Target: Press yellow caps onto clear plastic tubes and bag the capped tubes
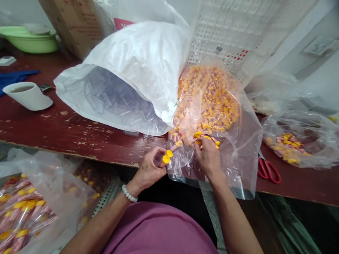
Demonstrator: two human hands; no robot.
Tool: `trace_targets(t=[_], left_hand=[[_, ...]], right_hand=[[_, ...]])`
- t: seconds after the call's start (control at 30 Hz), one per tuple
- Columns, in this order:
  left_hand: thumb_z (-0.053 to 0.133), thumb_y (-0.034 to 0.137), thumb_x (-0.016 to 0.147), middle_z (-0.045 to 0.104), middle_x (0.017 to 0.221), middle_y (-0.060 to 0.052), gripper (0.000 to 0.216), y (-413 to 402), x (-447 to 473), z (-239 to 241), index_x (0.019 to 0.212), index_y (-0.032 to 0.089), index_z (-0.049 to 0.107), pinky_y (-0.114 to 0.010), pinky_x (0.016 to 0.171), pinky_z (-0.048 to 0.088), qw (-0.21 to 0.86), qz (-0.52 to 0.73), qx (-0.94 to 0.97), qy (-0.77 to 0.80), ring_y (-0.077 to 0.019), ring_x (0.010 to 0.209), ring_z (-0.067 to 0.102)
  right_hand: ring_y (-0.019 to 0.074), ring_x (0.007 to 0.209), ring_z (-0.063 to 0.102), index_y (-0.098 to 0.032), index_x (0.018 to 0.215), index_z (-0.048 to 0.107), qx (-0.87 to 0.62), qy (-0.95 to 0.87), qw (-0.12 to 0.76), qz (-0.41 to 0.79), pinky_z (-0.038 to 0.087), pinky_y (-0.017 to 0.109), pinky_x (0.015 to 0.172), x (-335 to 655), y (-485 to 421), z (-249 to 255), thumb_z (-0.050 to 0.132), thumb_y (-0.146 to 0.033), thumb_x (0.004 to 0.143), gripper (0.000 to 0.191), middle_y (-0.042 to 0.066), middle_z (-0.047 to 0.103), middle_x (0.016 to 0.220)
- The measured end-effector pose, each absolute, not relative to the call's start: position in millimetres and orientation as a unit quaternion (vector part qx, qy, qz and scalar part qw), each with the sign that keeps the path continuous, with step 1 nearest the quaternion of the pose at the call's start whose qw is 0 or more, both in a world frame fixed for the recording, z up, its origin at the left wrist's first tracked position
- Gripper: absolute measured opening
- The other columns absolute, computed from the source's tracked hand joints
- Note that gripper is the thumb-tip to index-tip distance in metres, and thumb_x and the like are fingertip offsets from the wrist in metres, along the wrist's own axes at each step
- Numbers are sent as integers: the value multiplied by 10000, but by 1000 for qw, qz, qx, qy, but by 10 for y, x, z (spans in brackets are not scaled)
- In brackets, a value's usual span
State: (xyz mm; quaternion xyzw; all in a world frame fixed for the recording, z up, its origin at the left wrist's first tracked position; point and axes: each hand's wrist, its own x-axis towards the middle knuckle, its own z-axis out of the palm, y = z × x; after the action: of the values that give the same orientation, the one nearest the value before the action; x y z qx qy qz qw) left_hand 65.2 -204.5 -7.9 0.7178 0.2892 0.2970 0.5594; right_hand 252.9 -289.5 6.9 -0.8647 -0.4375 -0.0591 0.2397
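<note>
My left hand [149,168] is closed round small tubes with yellow caps [165,158], held at the table's front edge. My right hand [206,154] reaches into the mouth of a clear plastic bag [238,165] full of yellow-capped pieces [210,99]; its fingers curl among them and grip a few [203,136]. To the left of that bag lies a big white sack [144,64] on its side, open toward me, with clear empty tubes [115,101] inside.
The dark red table [60,131] also carries a white cup [27,96], a green basin [27,37], a cardboard box [75,22], a white lattice crate [238,23], red scissors [268,170] and another small bag [302,141]. A bag of filled tubes [24,212] sits low left.
</note>
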Motion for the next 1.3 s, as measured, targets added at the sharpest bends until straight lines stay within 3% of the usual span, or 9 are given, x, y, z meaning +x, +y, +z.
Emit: trace_targets(t=[0.17,0.3,0.43,0.57,0.67,0.77,0.93,1.03,1.3], left_hand=[[521,10,612,631,882,-18,385,-2139,682,-4,966,155,566,-226,684,448,520,266,775,242,-138,780,583],[484,2,647,613,872,-23,352,-2192,678,120,959,145,559,-230,667,426,499,244,808,196,-129,736,549],[475,-6,632,579,811,2,347,-2192,626,214,934,150,544,-217,616,390,481,245,819,197,-114,678,499],[470,-14,597,573,776,2,325,-2214,624,189,862,160,542,-232,628,375,428,224,854,193,-128,677,503],[470,1,628,610,823,-39,286,-2317,666,100,846,162,561,-267,681,387,392,197,886,147,-169,744,536],[484,15,637,613,793,-43,243,-2422,685,15,810,165,563,-270,648,378,420,165,883,126,-168,705,530],[495,18,583,511,663,34,230,-2310,632,-3,761,164,500,-202,530,321,573,163,779,197,-95,590,456],[527,27,549,513,679,34,254,-2157,607,-15,769,150,492,-191,539,342,655,184,689,251,-95,623,486],[550,39,521,507,673,44,321,-2127,660,-113,826,139,537,-178,522,324,672,223,658,257,-70,585,443]], right_hand=[[126,667,599,-195,1023,519,-704,-399,586,35,489,268,647,2095,-3054,350,523,-348,876,213,9,632,801],[123,731,588,-217,926,594,-669,-481,566,28,484,278,709,1765,-3069,386,619,-270,817,124,0,640,843],[183,1065,552,-221,889,616,-644,-516,563,35,425,367,932,1825,-3124,435,587,-264,839,73,42,614,1085],[182,1065,550,-220,931,601,-652,-434,622,-15,437,372,913,2013,-3041,571,478,-284,903,142,53,600,1068],[186,1032,551,-227,1069,562,-669,-450,580,-112,450,375,891,1986,-2867,561,493,-304,895,202,69,585,1078],[180,1060,538,-227,1179,515,-663,-549,499,-100,449,356,904,1901,-2716,428,521,-300,884,304,82,555,1148],[161,942,562,-188,1068,567,-744,-435,491,-127,460,322,817,2318,-2807,167,406,-263,919,231,70,595,1024],[202,917,554,-170,945,623,-826,-420,356,-117,441,359,819,2768,-2985,-23,457,-190,843,195,86,628,934],[275,967,529,-140,973,643,-839,-424,324,-106,404,478,886,2949,-3193,-235,504,-235,836,217,148,623,953]])
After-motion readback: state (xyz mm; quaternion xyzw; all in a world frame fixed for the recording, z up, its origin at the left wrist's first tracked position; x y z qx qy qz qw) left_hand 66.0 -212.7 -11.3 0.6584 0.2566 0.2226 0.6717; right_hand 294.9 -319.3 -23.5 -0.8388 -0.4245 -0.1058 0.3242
